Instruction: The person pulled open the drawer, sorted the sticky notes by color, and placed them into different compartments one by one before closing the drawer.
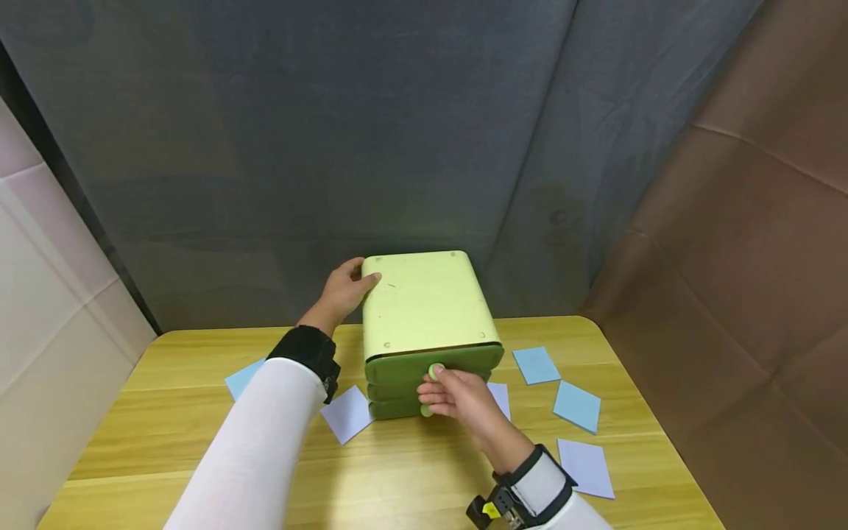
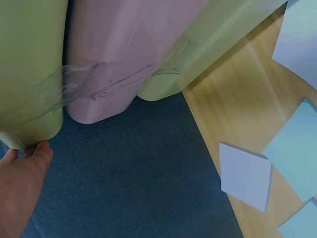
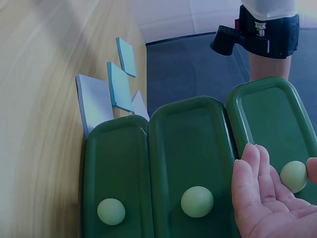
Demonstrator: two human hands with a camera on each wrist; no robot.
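A pale green cabinet (image 1: 424, 305) with three dark green drawers stands on the wooden table (image 1: 199, 434). My left hand (image 1: 344, 291) grips its back left top corner, thumb on the lid; the left wrist view shows the thumb (image 2: 25, 161) against the cabinet's edge (image 2: 29, 74). My right hand (image 1: 457, 394) is at the top drawer (image 1: 397, 366), pinching its round light green knob (image 1: 435, 372). In the right wrist view that knob (image 3: 293, 176) sits between my fingers (image 3: 252, 173) and thumb. The middle drawer's knob (image 3: 197, 201) and the bottom drawer's knob (image 3: 111, 211) are free. All drawers look closed.
Blue paper squares (image 1: 536, 364) (image 1: 577, 405) (image 1: 244, 377) and lavender ones (image 1: 586, 467) (image 1: 347, 414) lie on the table around the cabinet. A grey cloth backdrop (image 1: 331, 147) hangs behind, brown sheeting (image 1: 742, 258) at the right, a pale wall (image 1: 40, 294) at the left.
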